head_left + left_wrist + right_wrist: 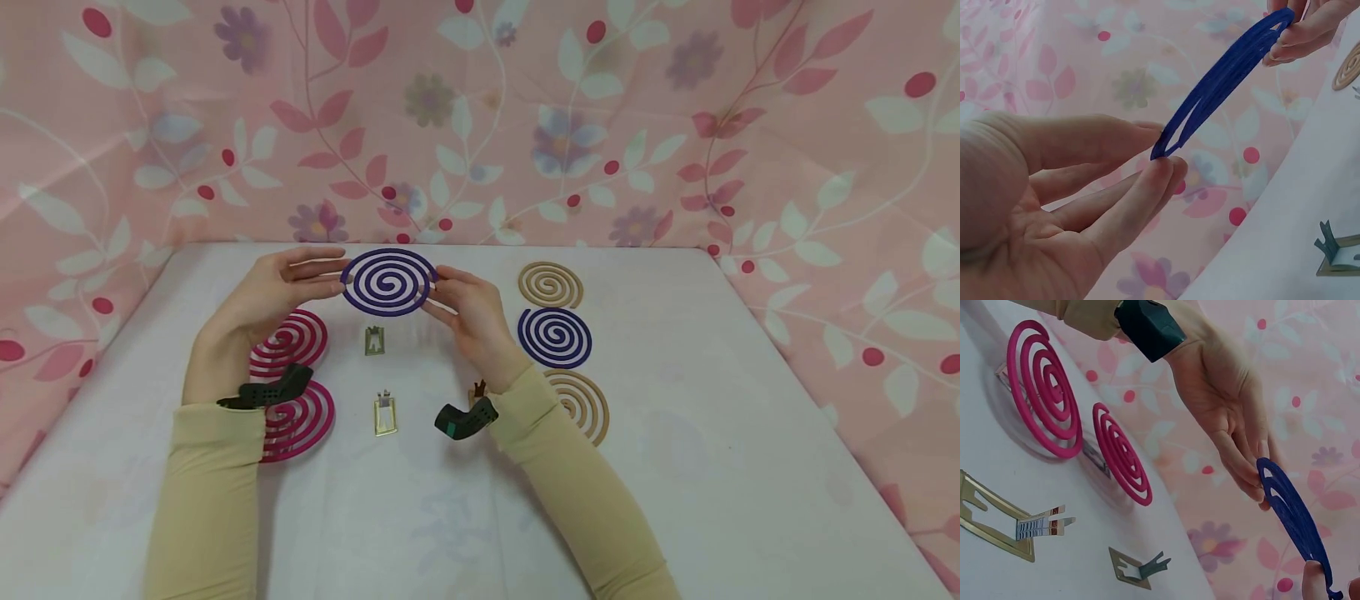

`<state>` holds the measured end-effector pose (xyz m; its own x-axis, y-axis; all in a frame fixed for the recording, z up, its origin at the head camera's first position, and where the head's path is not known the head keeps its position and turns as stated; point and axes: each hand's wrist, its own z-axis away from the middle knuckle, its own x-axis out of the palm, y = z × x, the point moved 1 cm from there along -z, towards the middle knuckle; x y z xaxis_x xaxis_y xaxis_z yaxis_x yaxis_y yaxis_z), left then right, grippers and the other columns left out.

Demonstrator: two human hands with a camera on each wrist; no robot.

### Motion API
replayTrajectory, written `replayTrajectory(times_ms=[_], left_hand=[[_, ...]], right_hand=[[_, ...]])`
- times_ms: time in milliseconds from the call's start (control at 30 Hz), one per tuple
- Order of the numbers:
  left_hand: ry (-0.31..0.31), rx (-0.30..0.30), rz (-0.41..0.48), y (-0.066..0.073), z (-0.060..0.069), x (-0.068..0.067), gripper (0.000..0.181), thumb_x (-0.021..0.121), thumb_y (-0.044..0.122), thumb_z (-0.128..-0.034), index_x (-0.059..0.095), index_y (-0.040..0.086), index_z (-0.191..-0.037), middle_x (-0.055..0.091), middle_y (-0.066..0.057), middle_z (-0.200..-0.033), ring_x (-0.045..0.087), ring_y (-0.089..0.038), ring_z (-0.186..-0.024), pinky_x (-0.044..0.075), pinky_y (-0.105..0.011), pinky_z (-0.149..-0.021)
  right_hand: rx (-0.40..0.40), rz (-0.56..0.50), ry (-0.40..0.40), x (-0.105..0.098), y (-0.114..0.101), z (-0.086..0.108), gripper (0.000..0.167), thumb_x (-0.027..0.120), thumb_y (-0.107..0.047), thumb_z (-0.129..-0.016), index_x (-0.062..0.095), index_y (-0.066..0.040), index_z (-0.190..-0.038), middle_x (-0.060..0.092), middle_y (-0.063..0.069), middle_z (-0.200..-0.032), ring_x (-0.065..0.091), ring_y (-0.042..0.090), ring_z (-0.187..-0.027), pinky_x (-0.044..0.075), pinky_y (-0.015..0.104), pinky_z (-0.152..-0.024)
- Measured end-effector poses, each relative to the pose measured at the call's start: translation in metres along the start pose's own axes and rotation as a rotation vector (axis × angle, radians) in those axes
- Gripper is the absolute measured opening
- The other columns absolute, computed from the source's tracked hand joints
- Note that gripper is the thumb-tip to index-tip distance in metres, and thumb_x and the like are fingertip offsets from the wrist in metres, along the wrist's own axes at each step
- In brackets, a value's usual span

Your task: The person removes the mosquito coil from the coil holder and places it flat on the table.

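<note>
A dark blue spiral mosquito coil (389, 283) is held up above the far middle of the table, both hands on its rim. My left hand (273, 287) pinches its left edge between thumb and fingers, as the left wrist view also shows. On the opposite edge my right hand (474, 312) pinches the rim. Below the coil lies a small metal coil stand (374, 341) with raised prongs. Nearer to me is a second metal stand (386, 414). A third stand (477, 392) is partly hidden by the right wrist camera.
On the left, two pink coils (1044, 387) sit raised on stands, partly behind my left arm. To the right a tan coil (551, 284), another blue coil (555, 337) and a second tan coil (588, 404) form a column. Floral cloth (480, 125) hangs behind the white table (712, 500).
</note>
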<state>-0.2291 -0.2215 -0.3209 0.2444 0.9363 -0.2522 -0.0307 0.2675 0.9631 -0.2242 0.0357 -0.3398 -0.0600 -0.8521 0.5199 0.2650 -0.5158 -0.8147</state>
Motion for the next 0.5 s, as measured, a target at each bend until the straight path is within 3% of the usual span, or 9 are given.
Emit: replayTrajectory(times_ms=[233,500], left_hand=[[0.008,0.025,0.046,0.007,0.000,0.007,0.061,0.072,0.024,-0.0924,0.048,0.012,-0.147,0.053,-0.011,-0.145,0.067,-0.006,-0.108,0.054,-0.017,-0.091],[0.008,0.069,0.200,0.015,-0.001,0.016,0.064,0.073,0.010,-0.0903,0.045,0.006,-0.147,0.050,-0.014,-0.148,0.070,-0.007,-0.104,0.056,-0.020,-0.088]], right_hand=[[-0.018,-0.022,-0.009,-0.001,-0.006,0.001,0.031,0.053,0.004,-0.098,0.059,0.006,-0.128,0.065,0.010,-0.108,0.066,0.021,-0.095,0.057,0.039,-0.092],[-0.023,-0.059,-0.014,-0.004,-0.015,-0.002,0.026,0.053,0.005,-0.098,0.060,0.005,-0.123,0.063,0.010,-0.107,0.066,0.022,-0.092,0.058,0.039,-0.089]])
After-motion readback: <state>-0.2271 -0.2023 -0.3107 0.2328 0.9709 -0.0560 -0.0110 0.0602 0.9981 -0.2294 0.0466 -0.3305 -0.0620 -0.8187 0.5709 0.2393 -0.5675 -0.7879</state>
